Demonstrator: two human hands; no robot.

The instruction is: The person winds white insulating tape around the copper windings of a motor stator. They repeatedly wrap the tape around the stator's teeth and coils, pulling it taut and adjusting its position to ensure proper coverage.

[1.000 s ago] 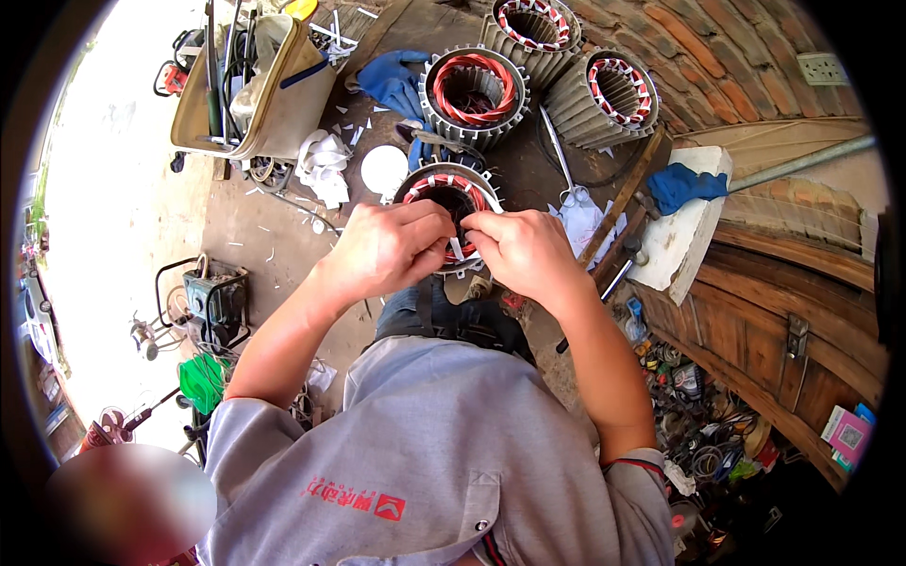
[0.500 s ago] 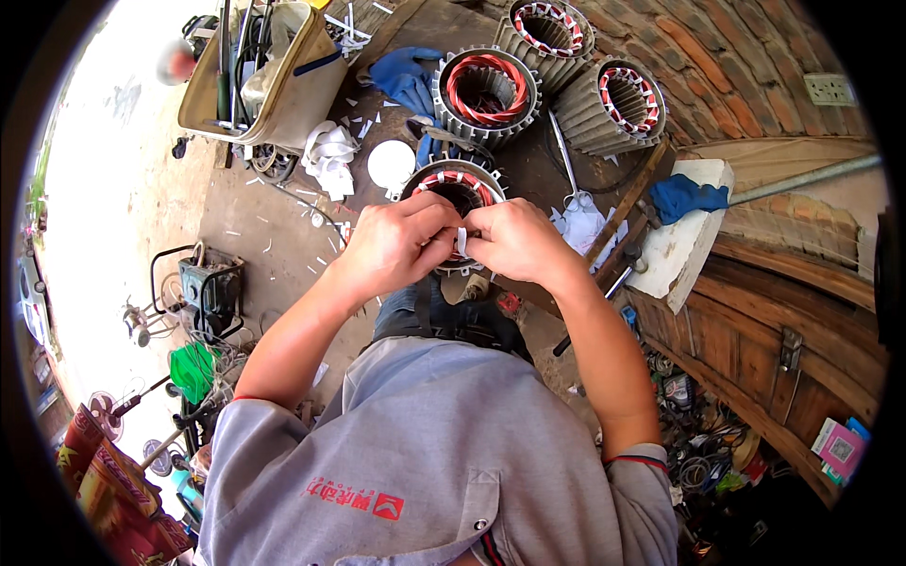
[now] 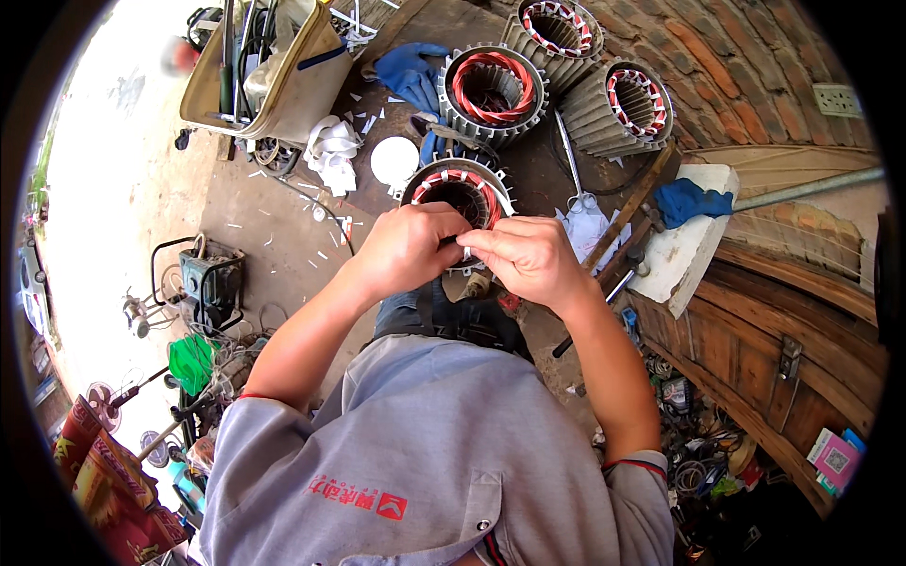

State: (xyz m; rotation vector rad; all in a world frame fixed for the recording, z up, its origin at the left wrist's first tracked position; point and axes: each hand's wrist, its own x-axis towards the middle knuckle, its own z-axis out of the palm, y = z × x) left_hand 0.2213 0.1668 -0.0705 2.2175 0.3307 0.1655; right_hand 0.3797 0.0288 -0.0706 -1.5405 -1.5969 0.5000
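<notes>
Right in front of my body stands a finned motor stator [image 3: 497, 195] with a ring of red windings [image 3: 451, 179] tied by white bands. My left hand [image 3: 415, 243] and my right hand [image 3: 524, 257] meet over its near rim, both closed in a pinch with fingertips touching. A narrow white strip [image 3: 467, 253] shows at the fingertips; part of it is hidden by my fingers. Another white piece [image 3: 503, 196] lies along the stator's right rim, just above my right hand. My hands cover the near side of the windings.
Behind stand another stator [image 3: 493, 94] with bare red windings and two banded ones [image 3: 618, 108]. A tool bin [image 3: 321, 90], blue gloves [image 3: 412, 75], a white round lid [image 3: 394, 161] and white scraps [image 3: 332, 156] surround the work. A hammer [image 3: 634, 259] lies at right.
My right hand has turned and moved slightly right and down, its fingers now pointing left in a pinch. The white strip shows less at the fingertips; more of the red windings is visible.
</notes>
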